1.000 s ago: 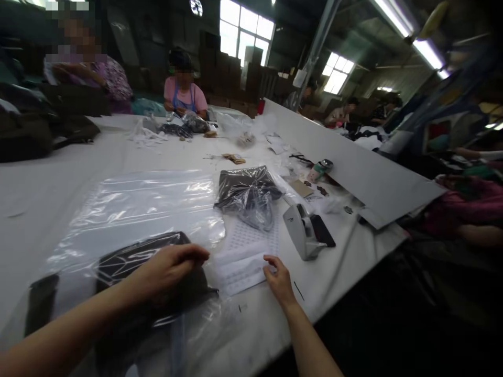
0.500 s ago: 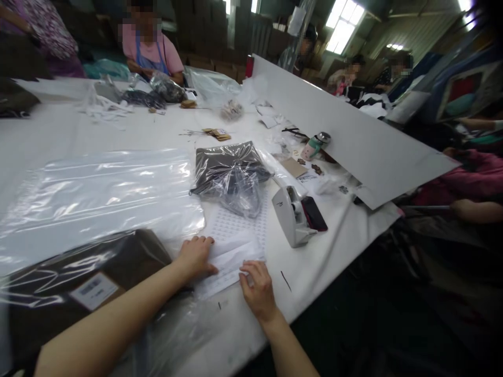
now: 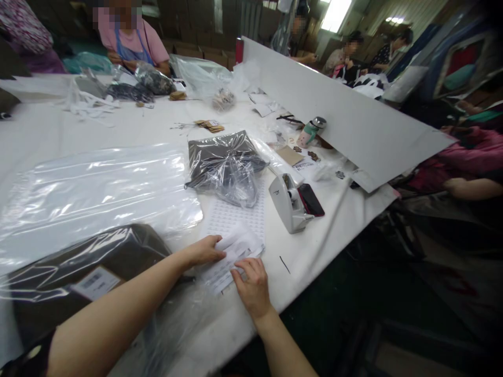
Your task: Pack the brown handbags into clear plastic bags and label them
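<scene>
White label sheets (image 3: 238, 250) printed with rows of small marks lie near the table edge, the top one lifted and curled. My left hand (image 3: 206, 250) grips that sheet's left side between thumb and fingers. At its right edge my right hand (image 3: 253, 285) is closed, thumb against fingertips, pinching the paper. To the left, under my left forearm, lies a dark item in a clear plastic bag (image 3: 137, 248) with a white barcode label (image 3: 97, 283). Just beyond the sheets sits another dark bagged item (image 3: 220, 157), its loose plastic bunched on top.
A white tape dispenser (image 3: 288, 204) stands right of the sheets, a dark phone (image 3: 311, 200) against it. Flat clear bags (image 3: 113, 183) cover the left. A white board (image 3: 334, 115) leans along the far right, near a flask (image 3: 312, 131). A person in pink (image 3: 149, 44) is across the table.
My left hand has gone from lying spread on the paper to gripping it. The top sheet has been lifted and curled. My right hand has shifted slightly left.
</scene>
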The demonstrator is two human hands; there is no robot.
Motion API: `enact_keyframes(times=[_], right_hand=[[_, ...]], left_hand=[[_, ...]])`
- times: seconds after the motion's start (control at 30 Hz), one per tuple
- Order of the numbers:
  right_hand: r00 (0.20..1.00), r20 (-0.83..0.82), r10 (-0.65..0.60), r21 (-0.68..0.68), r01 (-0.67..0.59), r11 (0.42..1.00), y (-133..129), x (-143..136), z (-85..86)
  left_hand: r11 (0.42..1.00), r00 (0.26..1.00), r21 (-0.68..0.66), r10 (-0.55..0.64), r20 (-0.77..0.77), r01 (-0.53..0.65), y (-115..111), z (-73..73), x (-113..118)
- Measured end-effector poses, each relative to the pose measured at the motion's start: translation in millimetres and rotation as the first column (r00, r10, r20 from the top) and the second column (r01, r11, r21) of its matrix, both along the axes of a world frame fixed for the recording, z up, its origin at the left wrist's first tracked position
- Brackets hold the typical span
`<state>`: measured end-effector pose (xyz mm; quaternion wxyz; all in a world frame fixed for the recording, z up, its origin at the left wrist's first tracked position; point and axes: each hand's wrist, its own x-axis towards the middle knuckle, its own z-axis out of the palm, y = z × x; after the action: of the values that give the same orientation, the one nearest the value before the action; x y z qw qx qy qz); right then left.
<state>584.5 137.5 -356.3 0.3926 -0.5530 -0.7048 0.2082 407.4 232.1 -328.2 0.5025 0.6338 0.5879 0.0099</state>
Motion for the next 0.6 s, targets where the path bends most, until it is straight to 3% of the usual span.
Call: enact_keyframes(times=[0.2, 0.37, 0.47, 0.6], right_hand=[[0.992, 0.111, -0.065, -0.015, 0.067, 0.998, 6, 3, 10.2], [0.981, 0.178, -0.083, -0.004, 0.085, 0.996, 11, 5, 22.6], [0.978, 0.203, -0.044, 0.005, 0.044, 0.999, 13, 4, 30.0], [0.980, 0.198, -0.001, 0.038, -0.007, 0.999, 7, 8, 27.4]], left_hand=[[0.990, 0.959, -0.135, 0.073, 0.273, -0.037, -11, 14.0, 11], [0.986, 0.927, -0.165, 0.086, 0.365, -0.026, -14, 23.7, 14], [0.991, 0.931, -0.129, 0.060, 0.359, -0.014, -14, 29.6, 15], [0.998, 0.975, 0.002, 0.060, 0.216, -0.062, -24, 45.6, 16]])
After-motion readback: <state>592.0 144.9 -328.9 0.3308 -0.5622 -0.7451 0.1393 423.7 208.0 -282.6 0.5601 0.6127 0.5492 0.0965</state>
